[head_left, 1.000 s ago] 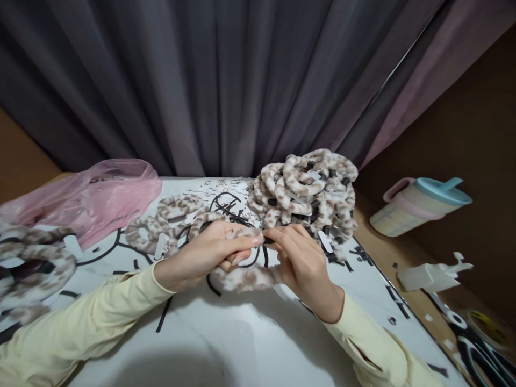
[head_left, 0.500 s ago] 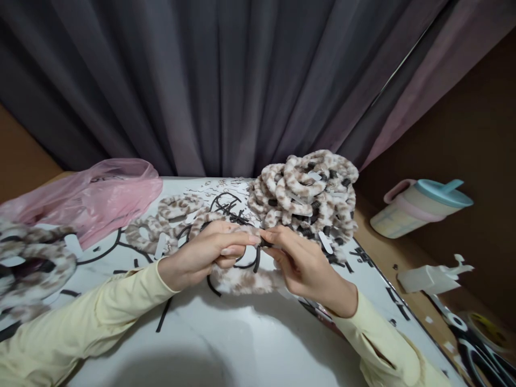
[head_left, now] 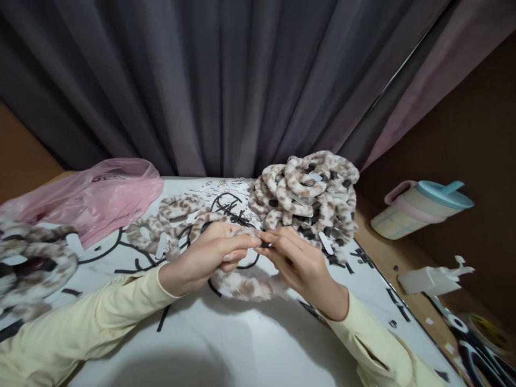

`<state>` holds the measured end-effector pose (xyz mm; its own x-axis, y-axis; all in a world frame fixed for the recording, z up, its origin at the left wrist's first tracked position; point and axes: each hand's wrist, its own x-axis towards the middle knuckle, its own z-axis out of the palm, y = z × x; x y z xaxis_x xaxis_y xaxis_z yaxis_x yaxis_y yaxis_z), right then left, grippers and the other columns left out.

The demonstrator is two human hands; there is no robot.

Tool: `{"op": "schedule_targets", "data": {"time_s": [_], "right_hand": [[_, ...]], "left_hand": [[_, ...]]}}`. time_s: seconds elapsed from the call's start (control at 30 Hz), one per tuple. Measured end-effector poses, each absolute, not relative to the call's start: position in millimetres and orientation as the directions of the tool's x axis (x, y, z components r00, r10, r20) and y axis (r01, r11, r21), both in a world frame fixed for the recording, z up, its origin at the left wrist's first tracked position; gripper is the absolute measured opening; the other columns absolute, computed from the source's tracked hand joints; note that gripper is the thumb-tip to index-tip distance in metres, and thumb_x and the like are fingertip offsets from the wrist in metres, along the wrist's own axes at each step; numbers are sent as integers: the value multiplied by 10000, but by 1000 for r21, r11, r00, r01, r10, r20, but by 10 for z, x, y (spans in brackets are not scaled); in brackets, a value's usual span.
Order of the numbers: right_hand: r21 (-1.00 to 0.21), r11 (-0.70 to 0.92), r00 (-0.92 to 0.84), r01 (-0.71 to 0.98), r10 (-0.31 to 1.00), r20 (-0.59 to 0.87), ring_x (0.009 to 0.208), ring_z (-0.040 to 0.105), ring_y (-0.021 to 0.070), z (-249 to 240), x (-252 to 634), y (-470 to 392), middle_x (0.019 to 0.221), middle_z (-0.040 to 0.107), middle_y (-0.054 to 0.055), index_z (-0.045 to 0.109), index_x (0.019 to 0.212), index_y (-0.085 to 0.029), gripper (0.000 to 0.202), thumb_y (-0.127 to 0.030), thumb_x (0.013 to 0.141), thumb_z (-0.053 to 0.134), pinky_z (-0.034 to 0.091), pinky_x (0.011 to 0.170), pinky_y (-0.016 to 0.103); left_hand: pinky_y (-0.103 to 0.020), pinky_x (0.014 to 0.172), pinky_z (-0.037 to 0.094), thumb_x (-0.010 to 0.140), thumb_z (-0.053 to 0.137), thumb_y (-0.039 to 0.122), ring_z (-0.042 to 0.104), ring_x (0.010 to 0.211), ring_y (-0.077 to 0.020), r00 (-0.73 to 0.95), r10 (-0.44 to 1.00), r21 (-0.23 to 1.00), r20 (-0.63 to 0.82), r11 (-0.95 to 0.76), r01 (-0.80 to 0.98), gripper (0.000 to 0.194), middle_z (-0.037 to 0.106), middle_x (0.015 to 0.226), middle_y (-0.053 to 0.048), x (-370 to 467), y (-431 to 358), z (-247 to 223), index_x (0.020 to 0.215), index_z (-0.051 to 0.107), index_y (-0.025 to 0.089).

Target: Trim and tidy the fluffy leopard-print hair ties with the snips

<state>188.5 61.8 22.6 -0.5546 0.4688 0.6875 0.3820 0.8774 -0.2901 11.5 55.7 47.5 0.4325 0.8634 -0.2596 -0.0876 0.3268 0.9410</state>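
Note:
My left hand (head_left: 213, 248) is closed in a pinch on a fluffy white-and-brown spotted plush loop (head_left: 250, 286), which hangs in a curve just above or on the table. Opposite it, my right hand (head_left: 304, 266) pinches the loop's other end, where a small black piece (head_left: 265, 244) shows between the fingertips. The two sets of fingertips nearly touch at this joint; its details are hidden. Behind my right hand rises a pile of similar plush loops (head_left: 302, 188) with black coiled parts and white tabs. Thin black cords (head_left: 231, 207) lie behind my hands.
More plush loops (head_left: 48, 263) lie at the left, beside a pink plastic bag (head_left: 116, 201). Small metal bits (head_left: 217, 187) are scattered at the table's back. Right of the table are a cup with a blue lid (head_left: 409, 212), a white bottle (head_left: 427, 280) and black-handled scissors (head_left: 470, 349).
Both hands stay pinched at the joint, with only small finger shifts. My right wrist has moved slightly to the left, and the loop's lower curve hangs slightly lower.

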Motion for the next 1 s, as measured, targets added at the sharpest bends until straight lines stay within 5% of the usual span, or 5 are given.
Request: {"op": "schedule_targets", "data": {"time_s": [0.5, 0.67, 0.8, 1.0], "right_hand": [[-328, 841, -451, 431, 515, 729, 766, 518, 166, 75, 1792, 590, 850, 583, 74, 474, 1047, -159, 196, -74, 886, 401, 450, 683, 303], [-435, 777, -376, 455, 610, 698, 676, 542, 125, 83, 1778, 562, 763, 577, 41, 502, 909, -168, 116, -80, 878, 434, 440, 601, 233], [-537, 716, -259, 446, 678, 688, 504, 484, 75, 43, 1751, 561, 714, 546, -7, 415, 1020, -188, 182, -138, 864, 493, 388, 451, 175], [-317, 854, -336, 412, 466, 819, 755, 570, 150, -48, 1768, 591, 724, 516, 18, 398, 942, -200, 214, -22, 832, 443, 474, 604, 250]], "left_hand": [[-154, 369, 60, 750, 616, 224, 87, 429, -23, 461, 813, 842, -356, 493, -219, 164, 195, 475, 109, 123, 588, 441, 681, 514, 116], [-152, 365, 79, 759, 623, 276, 112, 427, -23, 466, 844, 892, -265, 398, -214, 203, 228, 485, 100, 137, 558, 411, 687, 517, 119], [-153, 362, 87, 788, 584, 260, 112, 423, -25, 454, 859, 903, -235, 366, -226, 178, 231, 477, 98, 147, 537, 405, 697, 526, 119], [-144, 360, 64, 782, 567, 209, 90, 430, -27, 464, 834, 837, -298, 462, -292, 143, 211, 481, 102, 160, 543, 408, 690, 520, 110]]}}
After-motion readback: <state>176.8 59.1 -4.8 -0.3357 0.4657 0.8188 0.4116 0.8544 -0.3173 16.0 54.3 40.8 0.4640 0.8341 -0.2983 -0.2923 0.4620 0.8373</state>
